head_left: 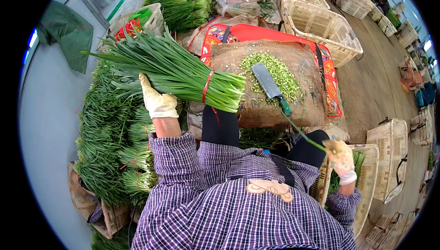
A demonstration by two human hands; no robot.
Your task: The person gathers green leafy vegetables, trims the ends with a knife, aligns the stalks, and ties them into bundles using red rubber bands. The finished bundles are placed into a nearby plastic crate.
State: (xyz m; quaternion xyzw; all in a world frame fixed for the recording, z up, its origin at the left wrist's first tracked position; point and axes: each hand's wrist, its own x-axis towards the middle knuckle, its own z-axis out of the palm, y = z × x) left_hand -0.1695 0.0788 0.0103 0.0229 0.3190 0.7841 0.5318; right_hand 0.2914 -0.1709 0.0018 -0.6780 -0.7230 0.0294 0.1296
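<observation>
Chive bundle [176,73], tied with red band, lay across gloved left hand [157,101], fingers curled under its leafy half, cut ends toward chopping block [307,98]. Right hand [341,158] pinched single green stalk [302,133] over basket [369,181]. Cleaver [270,87] rested among chopped bits on block.

A vegetable packing workshop is shown. Tied bundles of green chives [114,158] are heaped along the floor at the left, and more are stacked at the back [185,2]. Empty plastic crates [321,25] are lined up on a concrete floor [371,89]. A cleaver [270,85] is laid on a sack-covered chopping block [266,108] among cut trimmings.
</observation>
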